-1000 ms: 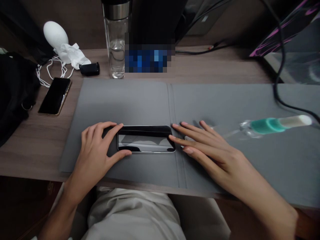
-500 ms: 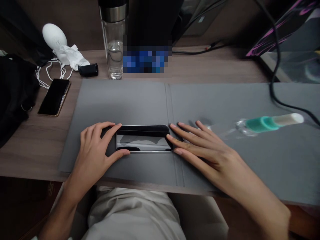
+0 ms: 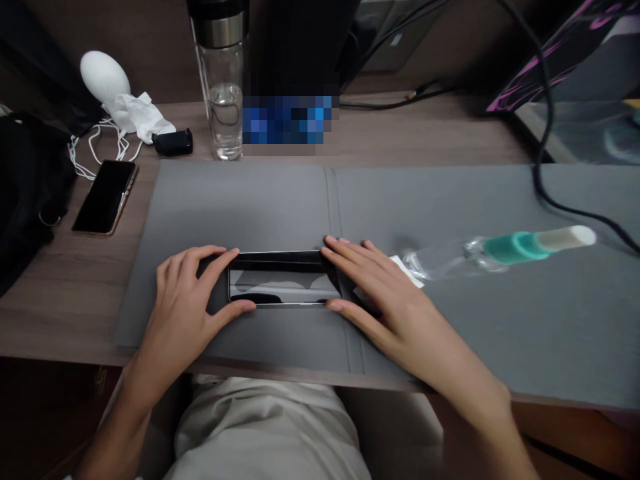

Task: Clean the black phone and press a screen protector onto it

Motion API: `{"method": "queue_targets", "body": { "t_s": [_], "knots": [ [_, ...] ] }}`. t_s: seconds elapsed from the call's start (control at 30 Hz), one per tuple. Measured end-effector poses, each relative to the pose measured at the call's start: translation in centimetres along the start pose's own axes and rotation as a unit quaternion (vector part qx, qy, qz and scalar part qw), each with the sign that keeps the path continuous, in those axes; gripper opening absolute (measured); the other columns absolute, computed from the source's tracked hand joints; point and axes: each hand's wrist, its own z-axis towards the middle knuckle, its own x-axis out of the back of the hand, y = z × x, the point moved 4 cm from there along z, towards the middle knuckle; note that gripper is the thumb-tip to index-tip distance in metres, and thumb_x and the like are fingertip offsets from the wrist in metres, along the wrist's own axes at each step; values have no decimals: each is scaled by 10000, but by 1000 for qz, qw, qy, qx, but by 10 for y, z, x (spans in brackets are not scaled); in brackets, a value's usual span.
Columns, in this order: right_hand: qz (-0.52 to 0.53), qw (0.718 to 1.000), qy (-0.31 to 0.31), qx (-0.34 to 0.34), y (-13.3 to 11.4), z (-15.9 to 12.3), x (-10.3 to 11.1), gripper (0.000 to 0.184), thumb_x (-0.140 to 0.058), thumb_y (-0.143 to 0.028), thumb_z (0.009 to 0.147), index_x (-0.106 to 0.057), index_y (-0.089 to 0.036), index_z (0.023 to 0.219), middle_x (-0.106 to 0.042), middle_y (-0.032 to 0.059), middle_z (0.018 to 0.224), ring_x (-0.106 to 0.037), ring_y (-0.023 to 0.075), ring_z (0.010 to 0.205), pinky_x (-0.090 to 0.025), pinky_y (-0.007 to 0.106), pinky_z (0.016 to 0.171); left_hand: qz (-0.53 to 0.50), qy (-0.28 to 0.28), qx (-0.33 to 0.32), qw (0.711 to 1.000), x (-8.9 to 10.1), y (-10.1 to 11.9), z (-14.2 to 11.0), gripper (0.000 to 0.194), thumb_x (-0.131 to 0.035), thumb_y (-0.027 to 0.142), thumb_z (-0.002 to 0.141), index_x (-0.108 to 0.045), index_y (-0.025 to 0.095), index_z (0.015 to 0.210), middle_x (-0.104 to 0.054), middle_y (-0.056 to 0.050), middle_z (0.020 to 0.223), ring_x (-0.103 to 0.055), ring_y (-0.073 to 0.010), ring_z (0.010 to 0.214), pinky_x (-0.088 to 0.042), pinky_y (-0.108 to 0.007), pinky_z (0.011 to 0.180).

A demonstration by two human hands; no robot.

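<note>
Left hand (image 3: 183,313) grips the left end of a black smartphone (image 3: 284,280), thumb and fingers spread wide | right hand (image 3: 385,300) clasps its right end, fingertips at the corners | phone lies flat, lengthwise, lower centre on a gray desk mat (image 3: 240,207) | glass water bottle (image 3: 225,120) top centre | second phone (image 3: 105,197) upper left

Left hand (image 3: 183,303) arches, right hand (image 3: 395,313) lies flatter, fingertips facing each other.

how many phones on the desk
2. One phone lies sideways on the grey desk mat, between the left hand and right hand; the other phone lies on the wooden desk, left of the mat.
</note>
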Motion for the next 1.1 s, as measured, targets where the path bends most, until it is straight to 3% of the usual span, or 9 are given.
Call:
{"method": "queue_targets", "body": {
  "t_s": [0.23,0.63,1.1],
  "knots": [
    [-14,1000,8,-3,4,0,-4,652,-529,-431,1153,-300,-347,1758,-479,84,1755,-486,289,1607,-321,601,1381,3,-3,-2,1000,0,0,0,683,-564,721,1047,-604,253,1543,-645,-142,1486,-568,-340,1374,-385,-519,1185],
    [-35,999,21,13,3,1,-5,664,-544,-530,1135,-371,-280,1726,-509,104,1732,-511,292,1587,-346,567,1369,2,-2,-8,1000,1,1,1,680,-572,697,1051,-605,225,1540,-635,-139,1483,-557,-335,1374,-375,-503,1177],
    [-45,999,18,15,4,-1,-6,675,-550,-528,1135,-367,-261,1728,-492,98,1745,-493,278,1599,-319,533,1383,8,6,-14,1000,1,2,0,688,-521,723,1064,-610,225,1531,-647,-145,1462,-571,-336,1354,-391,-510,1170]
  ]
}}
